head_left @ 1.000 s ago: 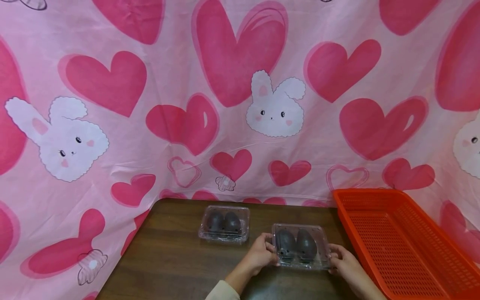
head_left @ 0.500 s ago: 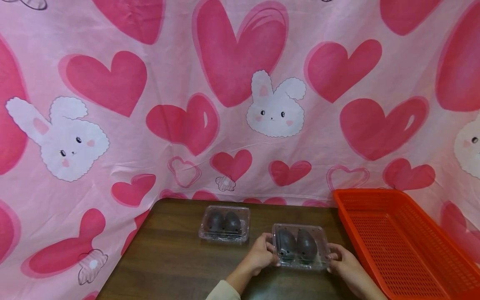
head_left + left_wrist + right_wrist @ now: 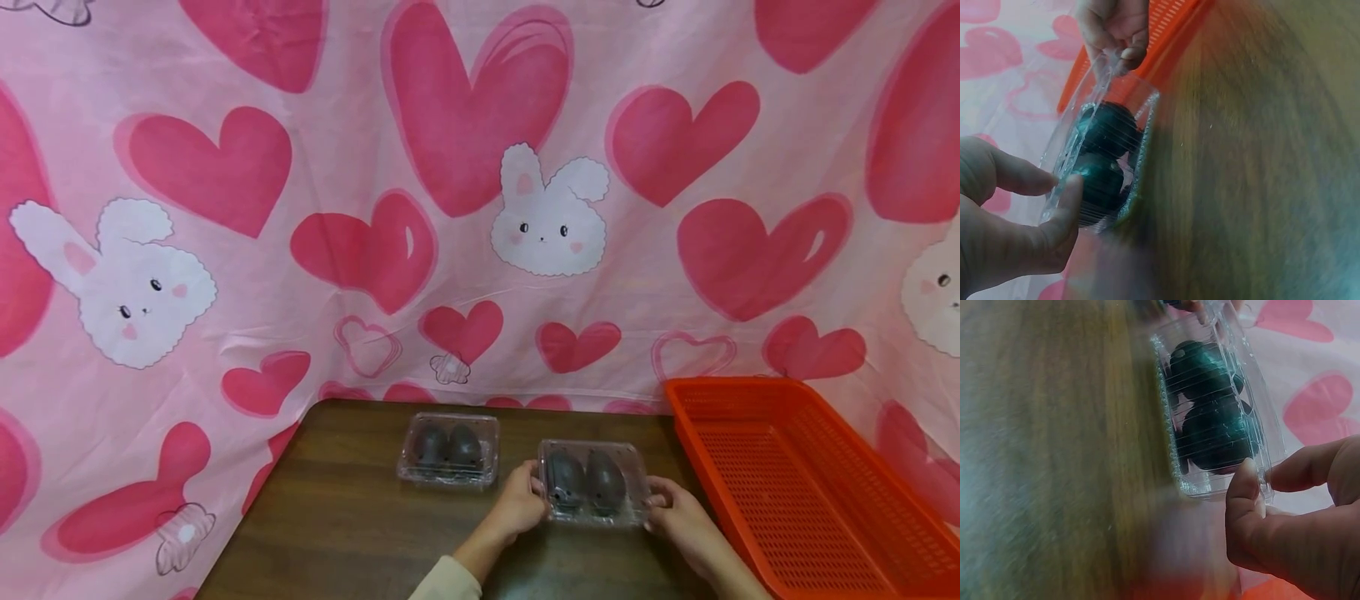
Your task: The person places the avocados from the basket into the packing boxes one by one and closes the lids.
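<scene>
Head view, near to far. At the near edge of the dark brown wooden table [image 3: 337, 517], the left hand [image 3: 517, 504] and the right hand [image 3: 678, 517] pinch the two short ends of a clear plastic clamshell box holding two dark oval fruits [image 3: 592, 492]. The left wrist view shows thumb and forefinger [image 3: 1063, 215] closed on the box's rim [image 3: 1107, 162], with the opposite hand [image 3: 1113, 28] pinching the far end; the right wrist view shows the right thumb [image 3: 1244, 487] pressed on the flange of the same box [image 3: 1216, 406]. Whether the box rests on the table or is held just above it cannot be told.

Handling, as a judgement: the thin shell should be light, smooth and easily dented, while the fruits inside give it most of its weight and may shift. The stiffer rim at each end looks the best place to hold, with light pressure and the box kept level.

Farther back and to the left, well apart from the hands, lies a second clear clamshell box of two dark fruits [image 3: 450, 446]. An orange perforated plastic basket [image 3: 795, 475] stands just beside the right hand. A pink cloth printed with hearts and white rabbits [image 3: 480, 208] hangs behind.
</scene>
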Action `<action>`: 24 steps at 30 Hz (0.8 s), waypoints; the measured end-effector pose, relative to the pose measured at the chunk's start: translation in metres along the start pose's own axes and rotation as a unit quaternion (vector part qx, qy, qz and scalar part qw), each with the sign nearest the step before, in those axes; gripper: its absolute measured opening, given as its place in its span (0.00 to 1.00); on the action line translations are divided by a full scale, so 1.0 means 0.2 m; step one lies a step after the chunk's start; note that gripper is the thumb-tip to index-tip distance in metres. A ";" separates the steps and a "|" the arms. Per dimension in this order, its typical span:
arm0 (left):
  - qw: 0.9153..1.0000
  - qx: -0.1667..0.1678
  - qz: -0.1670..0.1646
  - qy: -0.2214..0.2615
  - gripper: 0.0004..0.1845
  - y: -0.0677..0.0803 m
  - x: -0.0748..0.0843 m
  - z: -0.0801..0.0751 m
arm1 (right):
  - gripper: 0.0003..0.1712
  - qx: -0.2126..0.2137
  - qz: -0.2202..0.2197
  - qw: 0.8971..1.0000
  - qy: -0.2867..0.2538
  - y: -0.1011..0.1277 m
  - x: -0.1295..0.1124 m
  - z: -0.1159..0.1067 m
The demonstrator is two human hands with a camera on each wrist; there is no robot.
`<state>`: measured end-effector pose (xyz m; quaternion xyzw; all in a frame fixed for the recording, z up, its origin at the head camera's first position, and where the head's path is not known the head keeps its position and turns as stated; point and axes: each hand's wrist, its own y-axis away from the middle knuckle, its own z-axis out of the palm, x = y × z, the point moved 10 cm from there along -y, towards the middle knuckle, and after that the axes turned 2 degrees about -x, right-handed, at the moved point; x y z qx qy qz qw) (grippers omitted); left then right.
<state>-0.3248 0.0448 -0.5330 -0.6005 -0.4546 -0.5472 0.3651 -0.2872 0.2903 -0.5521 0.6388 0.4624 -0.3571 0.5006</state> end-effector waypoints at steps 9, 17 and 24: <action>0.964 0.069 0.074 -0.244 0.32 -0.07 0.13 -0.11 | 0.33 -0.002 -0.023 1.000 -0.001 -0.08 -0.08 0.05; 0.948 0.096 0.101 -0.287 0.29 -0.11 0.15 -0.15 | 0.33 -0.005 -0.043 0.999 -0.006 -0.14 -0.10 0.08; 0.952 0.091 0.079 -0.280 0.30 -0.09 0.17 -0.17 | 0.32 0.005 -0.072 0.992 0.107 -0.13 -0.16 0.09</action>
